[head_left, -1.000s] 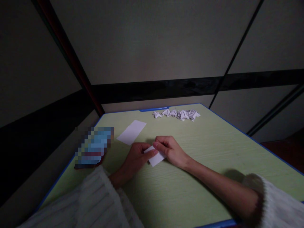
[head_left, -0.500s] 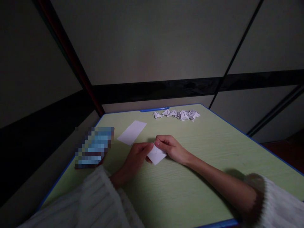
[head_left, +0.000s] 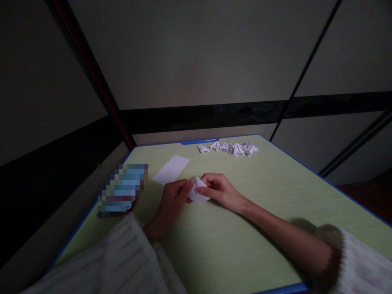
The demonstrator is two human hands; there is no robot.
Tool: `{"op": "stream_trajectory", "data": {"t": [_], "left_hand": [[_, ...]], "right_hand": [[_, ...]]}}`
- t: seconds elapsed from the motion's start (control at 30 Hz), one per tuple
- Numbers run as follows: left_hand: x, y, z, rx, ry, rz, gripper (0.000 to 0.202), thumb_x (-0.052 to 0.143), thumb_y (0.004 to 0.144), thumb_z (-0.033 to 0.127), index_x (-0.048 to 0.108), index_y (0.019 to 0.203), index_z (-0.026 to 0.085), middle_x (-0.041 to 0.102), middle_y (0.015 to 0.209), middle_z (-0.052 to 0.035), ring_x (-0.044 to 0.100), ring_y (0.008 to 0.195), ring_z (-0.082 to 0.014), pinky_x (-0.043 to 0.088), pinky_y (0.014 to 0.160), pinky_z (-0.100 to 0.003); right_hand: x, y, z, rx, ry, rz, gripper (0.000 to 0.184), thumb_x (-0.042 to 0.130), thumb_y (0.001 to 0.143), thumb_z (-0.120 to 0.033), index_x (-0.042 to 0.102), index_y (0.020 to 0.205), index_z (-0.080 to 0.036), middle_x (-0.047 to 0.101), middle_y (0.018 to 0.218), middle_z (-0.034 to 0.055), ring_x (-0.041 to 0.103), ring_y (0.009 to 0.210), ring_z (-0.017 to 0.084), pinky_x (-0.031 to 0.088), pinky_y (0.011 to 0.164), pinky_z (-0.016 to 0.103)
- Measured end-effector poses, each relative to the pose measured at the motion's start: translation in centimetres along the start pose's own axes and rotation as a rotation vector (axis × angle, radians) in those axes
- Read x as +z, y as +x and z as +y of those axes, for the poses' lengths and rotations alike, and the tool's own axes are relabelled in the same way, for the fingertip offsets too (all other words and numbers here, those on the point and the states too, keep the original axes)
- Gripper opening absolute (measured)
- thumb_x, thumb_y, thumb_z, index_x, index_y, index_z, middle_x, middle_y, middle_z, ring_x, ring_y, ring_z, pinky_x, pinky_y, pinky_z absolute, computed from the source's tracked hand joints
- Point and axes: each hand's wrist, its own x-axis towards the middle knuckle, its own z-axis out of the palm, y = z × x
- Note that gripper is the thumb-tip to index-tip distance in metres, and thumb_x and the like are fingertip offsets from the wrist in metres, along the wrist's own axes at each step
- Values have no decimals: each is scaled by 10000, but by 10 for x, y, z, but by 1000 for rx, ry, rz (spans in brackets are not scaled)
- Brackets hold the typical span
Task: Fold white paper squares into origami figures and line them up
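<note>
A small white paper piece (head_left: 198,193) is held just above the pale green table (head_left: 232,245), near its middle. My left hand (head_left: 172,200) pinches its left side with fingers curled. My right hand (head_left: 219,190) pinches its right side, thumb and fingertips pressed on the fold. The paper looks partly folded, with a raised corner between my fingertips. Both arms wear white knitted sleeves.
A flat white paper strip (head_left: 170,170) lies just behind my left hand. Several folded white paper figures (head_left: 230,148) sit in a row at the table's far edge. A blurred blue object (head_left: 121,189) rests at the left edge. Dark wall rails stand behind the table.
The paper was lying flatter on the table; both hands have drawn closer together and folded it up, so it now looks smaller and raised between the fingertips.
</note>
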Motion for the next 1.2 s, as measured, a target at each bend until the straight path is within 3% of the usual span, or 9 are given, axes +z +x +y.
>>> {"op": "stream_trajectory", "data": {"t": [0.23, 0.4, 0.63, 0.87, 1.07, 1.2], "left_hand": [[0, 0, 3, -81, -269, -50, 241, 480, 696, 328, 554, 577, 132, 570, 467, -6, 510, 423, -106, 373, 382, -190], [0, -1, 3, -101, -396, -63, 172, 519, 670, 298, 545, 614, 138, 582, 472, 6, 543, 433, -112, 364, 371, -185], [0, -2, 6, -86, -381, -131, 129, 543, 645, 242, 546, 582, 130, 577, 473, 9, 520, 425, -92, 370, 380, -178], [0, -2, 4, -85, -376, -170, 84, 566, 616, 181, 538, 678, 131, 576, 478, 16, 533, 448, -95, 383, 388, -169], [1, -3, 5, -60, -382, -134, 356, 558, 595, 120, 496, 940, 184, 558, 740, 10, 553, 456, -81, 366, 354, -157], [1, -3, 3, 4, -272, -163, 156, 554, 594, 107, 631, 720, 157, 532, 709, 6, 525, 452, -58, 381, 362, -156]], "right_hand": [[-3, 6, 3, 53, 313, 170, 214, 573, 615, -312, 489, 534, -132, 455, 446, -40, 380, 409, 59, 243, 434, 199], [-7, 6, -3, 140, 453, 212, 169, 591, 556, -242, 493, 487, -123, 475, 421, -35, 397, 390, 56, 236, 423, 190], [-7, 5, -6, 169, 457, 181, 127, 582, 536, -191, 503, 474, -112, 494, 408, -30, 406, 376, 52, 246, 412, 186], [-9, 4, -5, 204, 450, 155, 108, 569, 531, -182, 507, 470, -118, 521, 417, -17, 426, 375, 67, 260, 406, 193], [-8, 4, -6, 243, 426, 126, 109, 560, 539, -180, 504, 467, -121, 520, 420, -11, 431, 382, 76, 282, 418, 202], [-7, 4, -7, 295, 402, 107, 117, 578, 532, -194, 506, 483, -116, 512, 425, -12, 430, 386, 76, 289, 427, 204]]}}
